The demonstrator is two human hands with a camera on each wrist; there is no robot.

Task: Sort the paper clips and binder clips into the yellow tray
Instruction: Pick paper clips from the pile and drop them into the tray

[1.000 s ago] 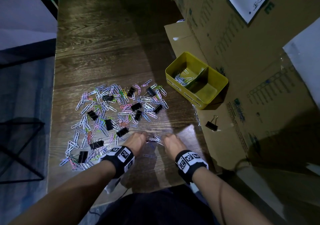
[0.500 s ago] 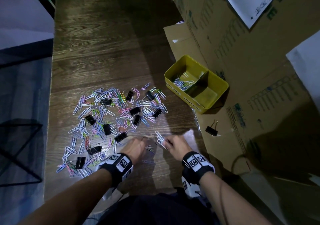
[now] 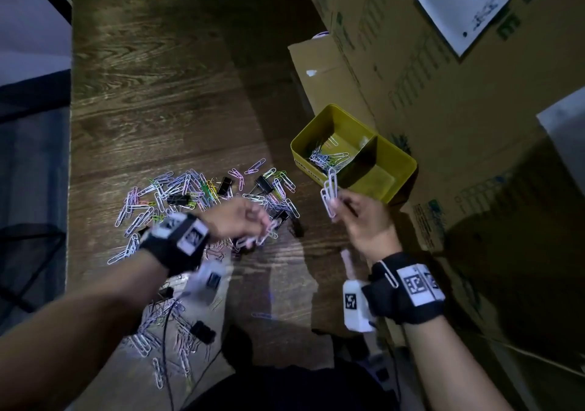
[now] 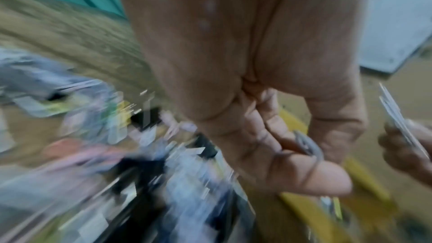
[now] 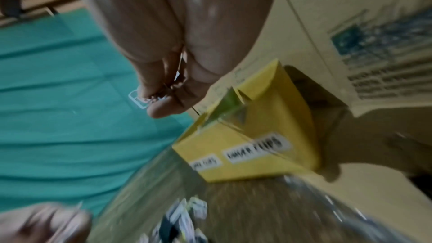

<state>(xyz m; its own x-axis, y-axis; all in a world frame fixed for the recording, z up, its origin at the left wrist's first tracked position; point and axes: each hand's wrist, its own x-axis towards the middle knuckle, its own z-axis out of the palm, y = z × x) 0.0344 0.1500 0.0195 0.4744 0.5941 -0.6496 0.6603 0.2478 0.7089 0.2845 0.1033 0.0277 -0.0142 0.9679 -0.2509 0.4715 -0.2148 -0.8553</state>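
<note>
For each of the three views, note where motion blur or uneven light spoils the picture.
Head view: dim, with one bright patch on the table; the left hand smears. Left wrist view: the clip pile streaks heavily, the palm stays fairly sharp. Right wrist view: softly blurred, so the yellow tray labels barely read.

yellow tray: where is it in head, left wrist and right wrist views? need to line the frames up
Head: yellow tray right of centre, against the cardboard boxes, paper clips in its left compartment.
Left wrist: blurred yellow rim at lower right, behind the left hand.
Right wrist: centre right, its labelled side wall facing the camera.
Shared landmark: the bunch of paper clips pinched in the right hand, beside the tray.
</note>
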